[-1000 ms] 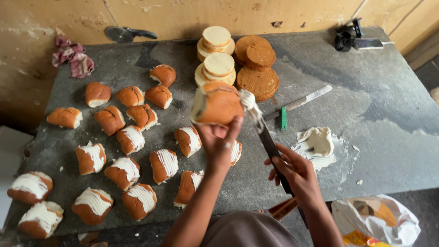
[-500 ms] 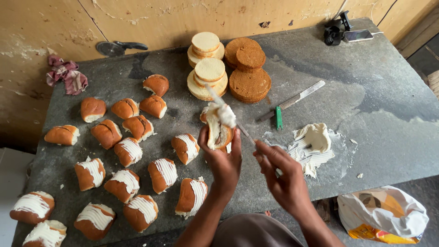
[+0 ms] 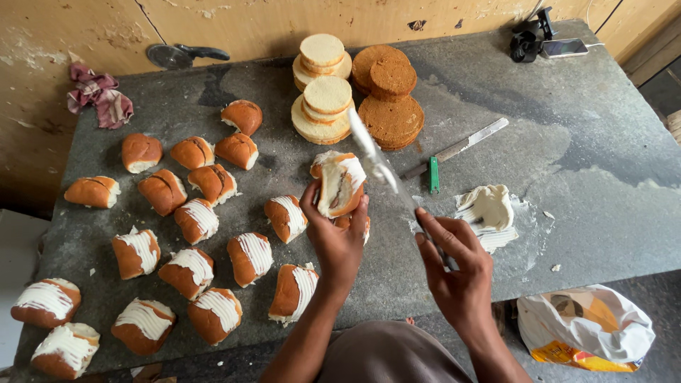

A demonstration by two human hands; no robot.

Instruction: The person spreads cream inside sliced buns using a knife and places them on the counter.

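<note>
While the left hand (image 3: 339,234) grips a glossy cream-smeared bun (image 3: 339,184), a blurred blade (image 3: 376,159) hovers.

Two stacks of pale sponge rounds (image 3: 323,89) sit at twelve o'clock on the grey stone table (image 3: 603,177), brown rounds (image 3: 389,99) beside them. A green-handled knife (image 3: 454,150) lies at one o'clock. A crumpled cloth (image 3: 99,96) is at ten, a plastic bag (image 3: 585,330) at four.

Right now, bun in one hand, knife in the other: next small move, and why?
Probably bring the knife in the right hand back down to the bun held in the left hand and smooth the cream. The blade is lifted off the bun with cream on it, and the cream on the bun looks uneven.
</note>
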